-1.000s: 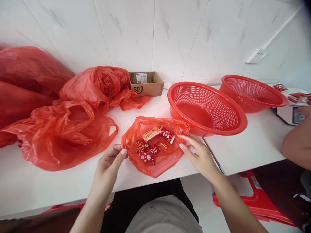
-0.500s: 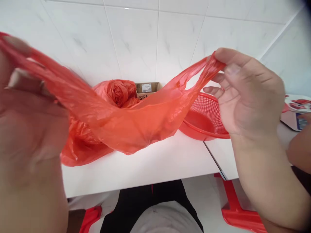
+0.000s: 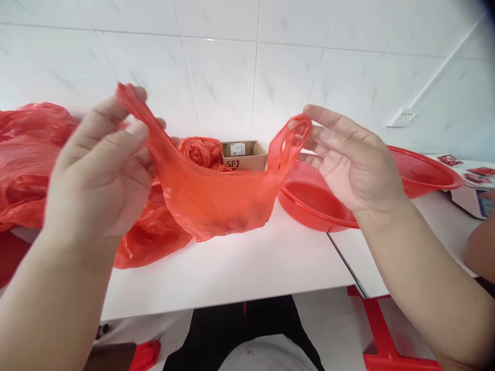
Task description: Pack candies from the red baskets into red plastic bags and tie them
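A thin red plastic bag [image 3: 228,201] hangs between my hands above the white table, sagging in the middle with a dark shape faintly showing at its bottom. My left hand [image 3: 104,170] pinches one of its handles between thumb and fingers. The opposite handle is held by my right hand [image 3: 356,159], its fingertips hooked at the loop. Behind the bag sit bundled red plastic bags [image 3: 154,232], partly hidden. Beneath my right hand stands a red mesh basket [image 3: 317,206].
An open cardboard box [image 3: 247,162] rests against the tiled wall. More red bags [image 3: 31,154] pile up at the left. To the right are a second red basket [image 3: 429,170], a scale [image 3: 472,198] bearing small red packets, and another person's arm [image 3: 481,247]. Red stool legs [image 3: 382,335] stand below.
My left hand has moved right, closer to my right hand, and the stretched bag now sags more loosely. The view has shifted, showing the second basket and the bag pile.
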A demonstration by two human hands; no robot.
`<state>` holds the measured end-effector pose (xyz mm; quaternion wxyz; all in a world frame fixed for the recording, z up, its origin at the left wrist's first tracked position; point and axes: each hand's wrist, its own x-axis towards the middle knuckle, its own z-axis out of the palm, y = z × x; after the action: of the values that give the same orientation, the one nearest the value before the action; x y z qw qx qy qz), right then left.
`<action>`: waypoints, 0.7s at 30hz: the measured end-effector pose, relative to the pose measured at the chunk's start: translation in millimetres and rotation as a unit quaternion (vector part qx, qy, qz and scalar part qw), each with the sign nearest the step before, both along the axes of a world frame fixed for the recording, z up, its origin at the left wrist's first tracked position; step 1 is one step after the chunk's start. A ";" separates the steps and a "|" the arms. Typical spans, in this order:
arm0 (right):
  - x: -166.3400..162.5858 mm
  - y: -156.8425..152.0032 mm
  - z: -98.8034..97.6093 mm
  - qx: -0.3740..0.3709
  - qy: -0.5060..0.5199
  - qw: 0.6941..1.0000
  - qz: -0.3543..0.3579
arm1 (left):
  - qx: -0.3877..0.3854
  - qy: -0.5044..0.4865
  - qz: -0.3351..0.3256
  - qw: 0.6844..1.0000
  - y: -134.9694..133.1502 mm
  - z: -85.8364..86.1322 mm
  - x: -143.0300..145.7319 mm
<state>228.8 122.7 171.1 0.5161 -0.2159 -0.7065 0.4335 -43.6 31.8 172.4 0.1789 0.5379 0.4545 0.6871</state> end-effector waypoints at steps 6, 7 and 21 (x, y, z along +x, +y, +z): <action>-18.4 -6.5 7.2 0.028 -0.057 0.997 0.047 | -0.183 0.024 -0.224 0.957 17.6 -4.2 6.7; -24.1 -9.4 9.0 0.042 -0.083 0.994 0.059 | -0.219 0.048 -0.242 0.944 20.7 -4.0 11.7; -46.8 -9.3 -18.6 0.100 -0.171 0.980 0.026 | -0.350 0.052 -0.287 0.890 35.9 -5.4 31.9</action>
<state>182.1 113.3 152.5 0.3956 -0.2155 -0.8293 0.3307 -11.6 67.7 167.0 0.5218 0.5820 0.4998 0.3730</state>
